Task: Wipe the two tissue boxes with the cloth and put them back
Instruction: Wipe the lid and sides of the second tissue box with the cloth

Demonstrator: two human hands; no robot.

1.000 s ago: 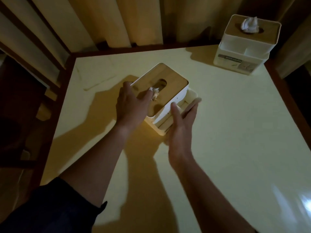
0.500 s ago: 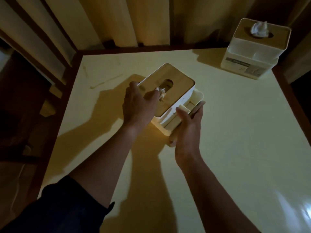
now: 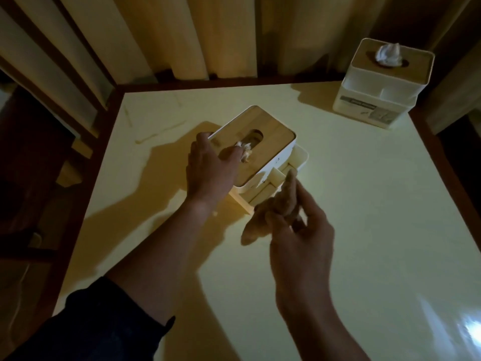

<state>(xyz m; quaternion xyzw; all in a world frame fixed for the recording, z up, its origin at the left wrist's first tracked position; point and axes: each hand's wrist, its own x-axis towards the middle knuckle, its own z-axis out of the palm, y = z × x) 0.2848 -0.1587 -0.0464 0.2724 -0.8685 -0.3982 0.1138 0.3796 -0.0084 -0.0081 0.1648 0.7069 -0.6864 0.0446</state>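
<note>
Two boxes: near box (image 3: 273, 144) gripped in curled left hand (image 3: 208, 170) fingers, far box (image 3: 377, 97) well beyond. One cloth (image 3: 278, 204) pinched by right hand (image 3: 304, 238) fingers.

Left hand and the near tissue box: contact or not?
Touching. Head view: the left hand grips the near tissue box, fingers over its corner, thumb on its top.

I saw a glossy pale-yellow table (image 3: 364, 230) with a dark wooden border. The near tissue box (image 3: 270, 142) sat around its middle, and the far tissue box (image 3: 364, 100) stood at its far right corner, well apart.
</note>
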